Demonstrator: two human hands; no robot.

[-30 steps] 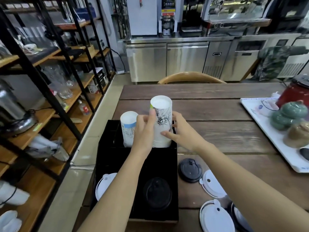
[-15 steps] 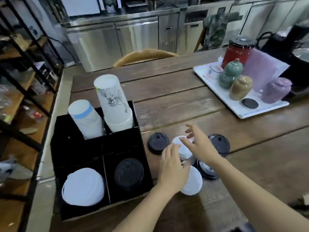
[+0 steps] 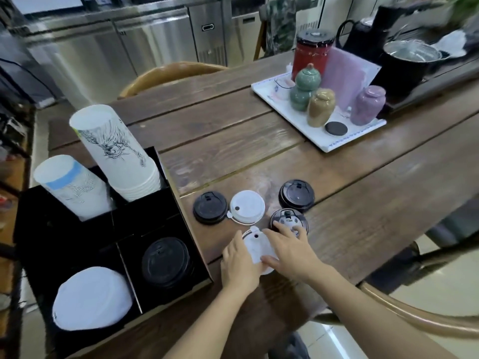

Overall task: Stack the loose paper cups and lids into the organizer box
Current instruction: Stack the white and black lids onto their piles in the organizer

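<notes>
I take the organizer box as my landmark: it sits at the left end of the wooden desk, and both my hands are just off its right side near the front corner. My left hand lies flat with its fingers spread over the left edge of a white lid on the desk, and my right hand presses on the same lid from the right, thumb on its near rim and fingers loosely open, reaching onto a black lid just beyond; neither hand has closed around anything, and I cannot tell whether the white lid has left the wood. Further from the box's right wall lie a second white lid, another black lid right beside the wall, and a third black lid farthest out. Inside the box, the back right compartment holds a tall stack of cups with a drawn pattern, the back left a blue-banded cup stack, the front right a pile of black lids, the front left a pile of white lids. Well to the right of the box stands a white tray carrying small jars
</notes>
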